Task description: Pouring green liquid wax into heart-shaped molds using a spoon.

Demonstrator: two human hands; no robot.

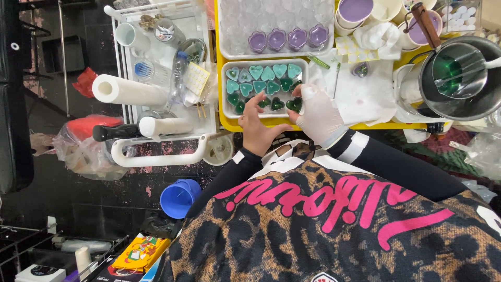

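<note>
A dark green heart-shaped mould (295, 104) is pinched betw. thumb and fingers of the gloved right hand (318, 117), at the near right corner of the white tray (227, 107). The bare left hand (257, 125) is spread, fingertips resting on another dark heart (265, 102) just beside it; nothing is gripped there, only touched. Beyond both hands the tray is packed w/ teal and green hearts (263, 73), edge to edge.

Risk is judged mainly as knock-on: hearts sit touching, so one lifted at a tilt could nudge its neighbours out of row. If the fill isn't fully set (can't be told from this view), it could slop or dent under the pinch. The tray lies close to the near edge of the yellow surface (222, 121), so a downward press by the left hand could tip it toward the lap. Further right of the gloved hand, a steel pot w/ green liquid (454, 70) could be caught by an elbow swing.
</note>
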